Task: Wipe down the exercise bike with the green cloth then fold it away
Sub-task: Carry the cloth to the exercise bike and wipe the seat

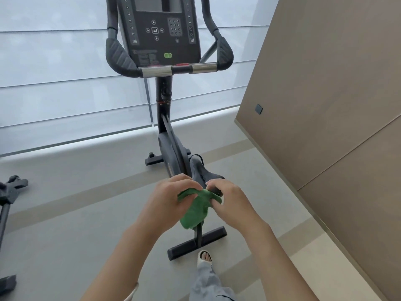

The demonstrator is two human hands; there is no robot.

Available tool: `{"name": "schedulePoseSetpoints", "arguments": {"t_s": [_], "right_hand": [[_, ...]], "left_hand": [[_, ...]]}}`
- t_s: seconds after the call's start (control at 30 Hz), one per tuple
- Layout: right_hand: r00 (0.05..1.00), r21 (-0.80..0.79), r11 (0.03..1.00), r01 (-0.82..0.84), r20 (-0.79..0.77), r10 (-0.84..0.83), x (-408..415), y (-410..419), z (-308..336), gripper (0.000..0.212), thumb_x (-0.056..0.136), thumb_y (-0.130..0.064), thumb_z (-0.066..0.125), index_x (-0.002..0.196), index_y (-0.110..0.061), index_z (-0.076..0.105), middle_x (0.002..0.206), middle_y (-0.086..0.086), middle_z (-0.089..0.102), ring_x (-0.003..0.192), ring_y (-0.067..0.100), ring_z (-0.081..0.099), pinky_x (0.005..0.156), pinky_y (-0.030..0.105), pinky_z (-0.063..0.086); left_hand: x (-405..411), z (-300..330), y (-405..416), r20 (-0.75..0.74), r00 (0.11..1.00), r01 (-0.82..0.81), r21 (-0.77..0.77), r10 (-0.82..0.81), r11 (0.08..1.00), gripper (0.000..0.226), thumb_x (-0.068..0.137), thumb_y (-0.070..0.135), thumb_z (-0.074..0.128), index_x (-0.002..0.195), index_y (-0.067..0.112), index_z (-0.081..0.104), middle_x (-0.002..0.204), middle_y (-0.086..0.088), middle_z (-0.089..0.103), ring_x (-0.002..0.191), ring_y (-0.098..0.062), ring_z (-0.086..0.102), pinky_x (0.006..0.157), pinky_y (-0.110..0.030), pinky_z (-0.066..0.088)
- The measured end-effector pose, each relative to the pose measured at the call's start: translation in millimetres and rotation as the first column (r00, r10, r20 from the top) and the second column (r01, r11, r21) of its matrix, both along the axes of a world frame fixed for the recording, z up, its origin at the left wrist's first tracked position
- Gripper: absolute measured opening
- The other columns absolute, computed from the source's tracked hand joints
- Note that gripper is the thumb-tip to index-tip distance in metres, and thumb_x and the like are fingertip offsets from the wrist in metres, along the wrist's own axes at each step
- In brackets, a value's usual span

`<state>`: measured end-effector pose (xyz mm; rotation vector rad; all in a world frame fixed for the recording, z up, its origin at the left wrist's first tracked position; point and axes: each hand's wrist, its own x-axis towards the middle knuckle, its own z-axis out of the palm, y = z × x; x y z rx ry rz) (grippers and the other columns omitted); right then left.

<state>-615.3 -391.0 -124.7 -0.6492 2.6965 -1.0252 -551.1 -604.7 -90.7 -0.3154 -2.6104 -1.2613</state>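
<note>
A grey floor (65,235) with paler beige stripes runs up to a low white ledge (86,146) beneath translucent window blinds (54,83). A tan panelled wall (325,105) on the right carries a small dark switch plate (258,109). Another black equipment stand (8,196) sits at the left edge.

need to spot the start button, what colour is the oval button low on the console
Green; the button shows clearly on the console in the head view.
</note>
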Motion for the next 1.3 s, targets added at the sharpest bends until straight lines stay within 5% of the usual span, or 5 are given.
{"name": "schedulePoseSetpoints", "arguments": {"t_s": [0.2, 0.73, 0.93, 1.17, 1.3], "right_hand": [[0.986, 0.036, 0.998, -0.053, 0.163, 0.046, -66.6, 16.4, -20.3, 0.031, 0.09, -0.011, 0.065, 0.105, -0.036, 0.074, 0.093, -0.021, 0.071, 0.087, -0.001, 0.063, 0.074, 0.018, 0.048], [0.884, 0.136, 0.965, -0.224, 0.446, 0.142, -191.5, 49.8, -53.3, 0.024, 0.089, -0.015, 0.067, 0.098, -0.035, 0.077, 0.096, -0.015, 0.072, 0.092, 0.004, 0.066, 0.081, 0.025, 0.054], [0.996, 0.353, 0.934, -0.049, 0.085, 0.02, -224.5, 10.4, -109.5, 0.036, 0.095, -0.018, 0.063, 0.131, -0.024, 0.066, 0.133, -0.002, 0.06, 0.122, 0.022, 0.053, 0.102, 0.041, 0.044], [0.972, 0.441, 0.882, -0.166, 0.226, 0.069, -162.1, -20.5, -168.9, 0.07, 0.092, -0.055, 0.07, 0.153, -0.029, 0.047, 0.162, -0.001, 0.033, 0.15, 0.023, 0.028, 0.117, 0.049, 0.036], [0.997, 0.453, 0.891, -0.005, 0.07, -0.03, -137.2, -31.7, -197.1, 0.068, 0.091, -0.056, 0.071, 0.151, -0.03, 0.051, 0.165, 0.002, 0.035, 0.155, 0.026, 0.026, 0.121, 0.051, 0.03]], "left_hand": [[-51.8, -8.7, 9.5, 0.076, 0.995, -0.064, -0.034, 0.066, 0.997, 0.025, 0.09, 0.006, 0.075, 0.104, 0.027, 0.078, 0.103, 0.021, 0.07, 0.095, -0.005, 0.068, 0.082, -0.023, 0.056], [-108.8, -86.0, 34.2, 0.361, 0.905, -0.23, -0.034, 0.227, 0.973, 0.024, 0.09, 0.013, 0.073, 0.105, 0.032, 0.074, 0.099, 0.02, 0.068, 0.086, -0.009, 0.067, 0.077, -0.034, 0.058], [-142.4, -119.0, 12.8, 0.412, 0.842, -0.31, -0.159, 0.349, 0.937, 0.026, 0.093, 0.014, 0.068, 0.114, 0.029, 0.072, 0.108, 0.014, 0.065, 0.094, -0.008, 0.066, 0.082, -0.037, 0.057], [-150.6, -138.3, -11.7, 0.523, 0.813, -0.177, -0.197, 0.257, 0.964, 0.028, 0.096, 0.017, 0.064, 0.12, 0.03, 0.07, 0.115, 0.016, 0.061, 0.093, -0.012, 0.064, 0.082, -0.032, 0.051], [-148.4, -154.4, -21.3, 0.573, 0.801, -0.083, -0.176, 0.171, 0.981, 0.028, 0.097, 0.021, 0.064, 0.122, 0.031, 0.069, 0.118, 0.017, 0.06, 0.094, -0.009, 0.062, 0.086, -0.033, 0.055]]}}
